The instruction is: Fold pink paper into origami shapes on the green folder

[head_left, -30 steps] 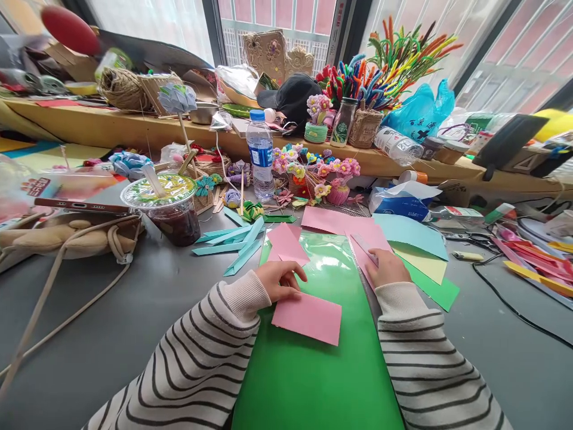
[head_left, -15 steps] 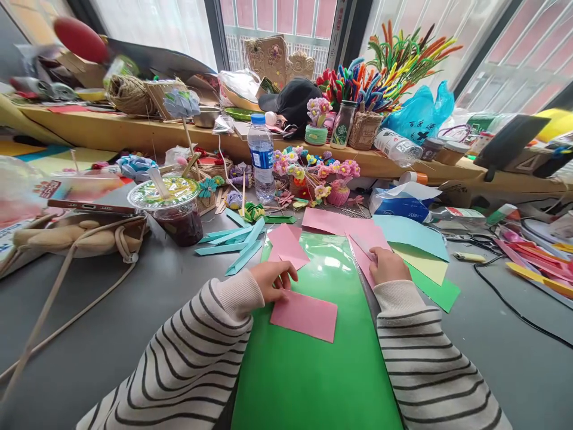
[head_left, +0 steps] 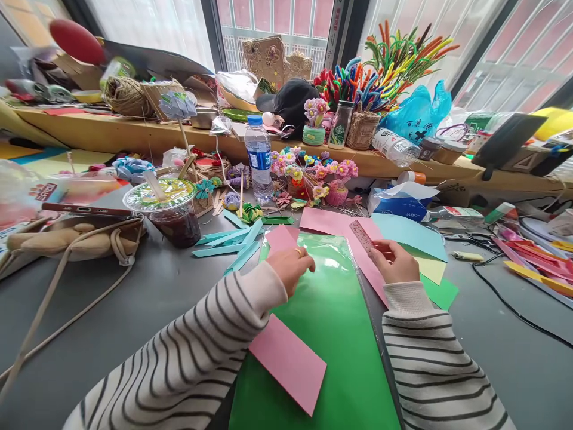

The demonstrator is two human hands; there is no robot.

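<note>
My right hand (head_left: 396,261) pinches a short ruler (head_left: 362,236) between thumb and fingers, holding it tilted above a long pink paper sheet (head_left: 322,220). My left hand (head_left: 292,269) hovers over the upper part of a glossy green board (head_left: 344,352), its fingers loosely bent and nothing visible in them. Just beyond it is a small pink paper piece (head_left: 280,236), partly hidden by the hand. Lower on the board, a pink paper rectangle (head_left: 290,361) lies askew near my left sleeve.
Blue paper strips (head_left: 242,242) lie left of the board, near a lidded drink cup (head_left: 168,209). A water bottle (head_left: 258,161) stands behind. Blue, yellow and green sheets (head_left: 409,236) are stacked at right, with scissors (head_left: 477,239) and a black cable (head_left: 492,292) beyond.
My left hand has left the pink rectangle and moved up and right; the rectangle has slid toward me and turned. The ruler is now raised in my right hand.
</note>
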